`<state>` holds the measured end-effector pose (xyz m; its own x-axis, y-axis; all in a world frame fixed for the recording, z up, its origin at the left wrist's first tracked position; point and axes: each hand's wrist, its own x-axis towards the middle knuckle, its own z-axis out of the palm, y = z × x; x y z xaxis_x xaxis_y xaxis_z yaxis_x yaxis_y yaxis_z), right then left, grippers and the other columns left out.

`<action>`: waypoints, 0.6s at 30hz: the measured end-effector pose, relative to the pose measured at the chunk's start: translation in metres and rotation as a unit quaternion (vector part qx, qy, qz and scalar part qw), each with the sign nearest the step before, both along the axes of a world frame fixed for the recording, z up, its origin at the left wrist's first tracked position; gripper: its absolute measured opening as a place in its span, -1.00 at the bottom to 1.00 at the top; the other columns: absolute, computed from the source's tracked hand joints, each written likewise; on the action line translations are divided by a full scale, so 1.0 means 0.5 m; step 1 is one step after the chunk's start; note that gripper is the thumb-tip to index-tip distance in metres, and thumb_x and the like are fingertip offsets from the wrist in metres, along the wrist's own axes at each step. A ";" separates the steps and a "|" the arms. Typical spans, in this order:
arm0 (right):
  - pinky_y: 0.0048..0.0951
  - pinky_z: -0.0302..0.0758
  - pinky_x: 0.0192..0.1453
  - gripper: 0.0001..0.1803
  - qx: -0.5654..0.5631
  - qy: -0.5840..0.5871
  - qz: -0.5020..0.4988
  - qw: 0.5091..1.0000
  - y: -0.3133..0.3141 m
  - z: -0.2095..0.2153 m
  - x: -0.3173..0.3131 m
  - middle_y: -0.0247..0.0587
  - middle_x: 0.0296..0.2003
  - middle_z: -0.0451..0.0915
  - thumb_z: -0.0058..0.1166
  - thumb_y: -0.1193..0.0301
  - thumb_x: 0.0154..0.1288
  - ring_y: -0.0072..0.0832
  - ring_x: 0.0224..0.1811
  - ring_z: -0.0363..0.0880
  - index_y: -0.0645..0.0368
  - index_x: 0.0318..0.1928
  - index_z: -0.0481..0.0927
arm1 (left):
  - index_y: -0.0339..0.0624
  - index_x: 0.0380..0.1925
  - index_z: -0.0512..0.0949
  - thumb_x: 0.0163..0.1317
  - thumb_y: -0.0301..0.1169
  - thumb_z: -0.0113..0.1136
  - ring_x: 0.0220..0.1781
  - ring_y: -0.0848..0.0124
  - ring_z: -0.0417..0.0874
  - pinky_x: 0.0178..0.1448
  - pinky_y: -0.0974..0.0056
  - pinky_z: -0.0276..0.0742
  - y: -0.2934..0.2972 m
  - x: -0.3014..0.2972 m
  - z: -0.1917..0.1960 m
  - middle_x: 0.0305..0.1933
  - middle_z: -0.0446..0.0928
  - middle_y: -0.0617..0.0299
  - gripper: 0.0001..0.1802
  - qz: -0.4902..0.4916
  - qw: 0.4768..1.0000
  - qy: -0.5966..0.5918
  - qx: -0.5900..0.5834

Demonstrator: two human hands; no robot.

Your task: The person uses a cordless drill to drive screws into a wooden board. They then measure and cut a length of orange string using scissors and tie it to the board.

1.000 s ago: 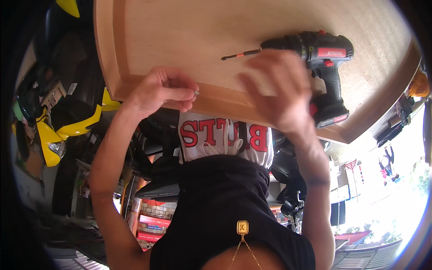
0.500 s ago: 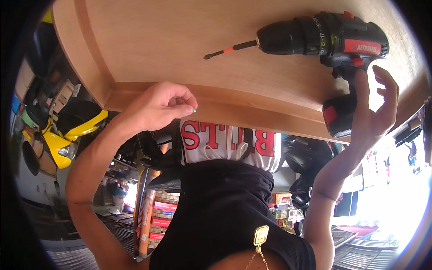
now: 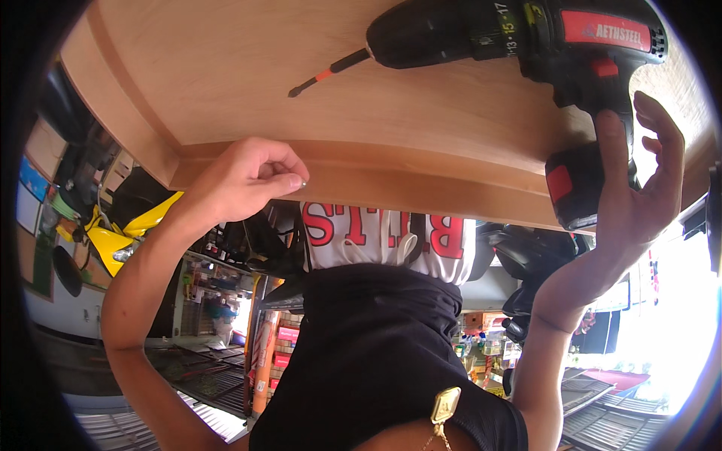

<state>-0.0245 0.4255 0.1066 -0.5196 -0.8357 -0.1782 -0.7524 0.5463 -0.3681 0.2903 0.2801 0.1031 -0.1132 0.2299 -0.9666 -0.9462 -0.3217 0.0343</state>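
Note:
My left hand (image 3: 256,180) is closed in a pinch over the near rim of the wooden panel (image 3: 248,98). A tiny shiny metal tip (image 3: 304,183), like the end of a screw, pokes out between thumb and finger; the rest is hidden. At the right, my right hand (image 3: 643,173) has the handle of a black and red cordless drill (image 3: 519,45) between its thumb and curled fingers, a loose-looking hold. A long screwdriver bit (image 3: 331,71) with an orange band sits in the chuck and points left over the panel. The drill's top edge is cut off.
The panel has a raised wooden rim (image 3: 421,177) on its near and left sides. Beyond it at the left stands a yellow and black machine (image 3: 120,233). Dark metal racks (image 3: 203,376) and shelves of packaged goods (image 3: 282,346) lie behind me.
The drill appears larger and its bit tip has shifted left; my right hand has moved slightly right and up. My left hand, still pinched, has shifted a little left.

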 end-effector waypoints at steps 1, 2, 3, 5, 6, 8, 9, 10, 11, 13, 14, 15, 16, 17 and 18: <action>-0.36 0.38 0.03 -0.55 0.021 -0.008 0.000 1.000 -0.003 0.005 0.005 -0.26 -0.22 0.63 0.39 0.25 -0.01 -0.46 -0.12 0.54 0.11 -0.08 0.62 | -0.37 -0.31 0.59 0.23 -0.46 0.14 -0.36 0.56 0.57 -0.25 0.41 0.50 0.000 0.000 0.002 -0.38 0.59 0.24 -0.84 -0.005 1.000 0.006 -0.008; -0.36 0.37 0.03 -0.54 0.044 -0.016 0.000 0.999 -0.007 0.009 0.011 -0.25 -0.19 0.63 0.38 0.27 0.02 -0.47 -0.11 0.52 0.11 -0.04 0.60 | -0.37 -0.31 0.59 0.23 -0.46 0.14 -0.36 0.56 0.57 -0.25 0.42 0.49 0.001 0.003 0.001 -0.39 0.59 0.24 -0.84 -0.015 1.000 0.005 -0.017; -0.35 0.39 0.03 -0.53 0.056 -0.027 -0.011 0.998 -0.013 0.010 0.017 -0.25 -0.19 0.63 0.38 0.27 0.01 -0.47 -0.10 0.53 0.11 -0.03 0.60 | -0.37 -0.31 0.59 0.24 -0.45 0.14 -0.36 0.57 0.56 -0.25 0.43 0.49 0.002 0.006 0.000 -0.39 0.59 0.24 -0.84 -0.024 0.999 0.004 -0.026; -0.33 0.42 0.03 -0.50 0.079 -0.051 -0.032 0.995 -0.025 0.012 0.029 -0.26 -0.20 0.64 0.38 0.29 0.00 -0.47 -0.09 0.54 0.11 -0.01 0.58 | -0.36 -0.31 0.59 0.24 -0.45 0.13 -0.35 0.58 0.57 -0.24 0.43 0.49 0.006 0.012 -0.003 -0.40 0.59 0.24 -0.83 -0.030 0.999 0.004 -0.037; -0.34 0.44 0.01 -0.48 0.077 -0.050 -0.035 0.995 -0.029 0.012 0.036 -0.25 -0.20 0.64 0.39 0.30 -0.01 -0.47 -0.11 0.55 0.12 0.01 0.56 | -0.36 -0.30 0.59 0.24 -0.45 0.13 -0.34 0.58 0.57 -0.24 0.43 0.49 0.008 0.014 -0.004 -0.40 0.60 0.24 -0.83 -0.027 0.999 0.005 -0.038; -0.35 0.49 -0.03 -0.44 0.073 -0.049 -0.040 0.995 -0.036 0.012 0.046 -0.23 -0.22 0.65 0.39 0.33 -0.03 -0.46 -0.14 0.58 0.13 0.04 0.53 | -0.36 -0.30 0.60 0.24 -0.45 0.13 -0.34 0.58 0.58 -0.24 0.44 0.49 0.009 0.015 -0.005 -0.39 0.61 0.23 -0.83 -0.025 0.999 0.007 -0.042; -0.36 0.51 -0.06 -0.42 0.120 -0.079 -0.028 0.989 -0.042 0.012 0.039 -0.22 -0.22 0.65 0.39 0.35 -0.04 -0.45 -0.16 0.60 0.13 0.06 0.51 | -0.36 -0.30 0.60 0.23 -0.45 0.14 -0.33 0.58 0.58 -0.25 0.44 0.48 0.008 0.016 -0.006 -0.39 0.61 0.23 -0.83 -0.027 0.999 0.009 -0.044; -0.36 0.52 -0.08 -0.40 0.167 -0.108 -0.016 0.980 -0.049 0.012 0.026 -0.21 -0.23 0.65 0.38 0.36 -0.04 -0.43 -0.18 0.61 0.14 0.08 0.50 | -0.36 -0.30 0.61 0.23 -0.45 0.14 -0.33 0.58 0.58 -0.25 0.45 0.48 0.007 0.017 -0.006 -0.39 0.61 0.23 -0.83 -0.029 0.998 0.011 -0.047; -0.37 0.54 -0.11 -0.38 0.213 -0.137 -0.002 0.967 -0.053 0.009 0.013 -0.20 -0.23 0.65 0.38 0.38 -0.05 -0.42 -0.19 0.63 0.15 0.09 0.48 | -0.36 -0.30 0.61 0.23 -0.45 0.15 -0.35 0.58 0.58 -0.26 0.45 0.49 0.008 0.018 -0.006 -0.40 0.62 0.23 -0.83 -0.023 0.998 0.012 -0.052; -0.38 0.56 -0.16 -0.35 0.202 -0.104 0.023 0.974 -0.048 -0.014 -0.004 -0.18 -0.24 0.66 0.38 0.41 -0.07 -0.41 -0.24 0.65 0.16 0.11 0.45 | -0.35 -0.30 0.62 0.21 -0.46 0.17 -0.38 0.58 0.59 -0.29 0.45 0.49 0.011 0.023 -0.006 -0.41 0.62 0.22 -0.84 -0.010 0.998 0.015 -0.063; -0.38 0.57 -0.19 -0.34 0.194 -0.089 0.037 0.976 -0.043 -0.026 -0.006 -0.17 -0.25 0.66 0.37 0.43 -0.08 -0.40 -0.26 0.66 0.17 0.11 0.44 | -0.36 -0.30 0.62 0.21 -0.46 0.18 -0.39 0.58 0.59 -0.30 0.45 0.49 0.014 0.028 -0.005 -0.42 0.63 0.22 -0.84 -0.005 0.997 0.021 -0.072; -0.38 0.57 -0.17 -0.35 0.171 -0.072 0.042 0.982 -0.038 -0.033 -0.006 -0.17 -0.25 0.66 0.37 0.44 -0.08 -0.40 -0.25 0.66 0.17 0.10 0.45 | -0.36 -0.31 0.63 0.21 -0.45 0.19 -0.40 0.58 0.59 -0.31 0.45 0.50 0.018 0.034 -0.003 -0.43 0.63 0.22 -0.84 0.000 0.996 0.027 -0.082; -0.37 0.57 -0.15 -0.37 0.147 -0.056 0.048 0.986 -0.033 -0.040 -0.003 -0.17 -0.26 0.67 0.36 0.45 -0.08 -0.40 -0.25 0.67 0.17 0.09 0.45 | -0.36 -0.31 0.63 0.20 -0.45 0.20 -0.41 0.57 0.59 -0.33 0.45 0.50 0.021 0.038 -0.001 -0.43 0.63 0.21 -0.84 0.006 0.995 0.032 -0.091; -0.37 0.57 -0.14 -0.38 0.127 -0.038 0.054 0.990 -0.035 -0.042 -0.001 -0.17 -0.27 0.67 0.35 0.46 -0.09 -0.40 -0.24 0.67 0.16 0.08 0.46 | -0.35 -0.31 0.63 0.20 -0.44 0.20 -0.42 0.56 0.60 -0.33 0.44 0.51 0.021 0.042 -0.002 -0.43 0.63 0.20 -0.83 0.011 0.995 0.040 -0.092; -0.36 0.58 -0.13 -0.39 0.145 -0.050 0.031 0.988 -0.043 -0.036 0.001 -0.18 -0.27 0.67 0.34 0.48 -0.09 -0.40 -0.24 0.67 0.16 0.07 0.47 | -0.35 -0.31 0.63 0.21 -0.44 0.20 -0.42 0.56 0.61 -0.34 0.44 0.51 0.022 0.045 -0.002 -0.43 0.64 0.20 -0.83 0.016 0.994 0.048 -0.094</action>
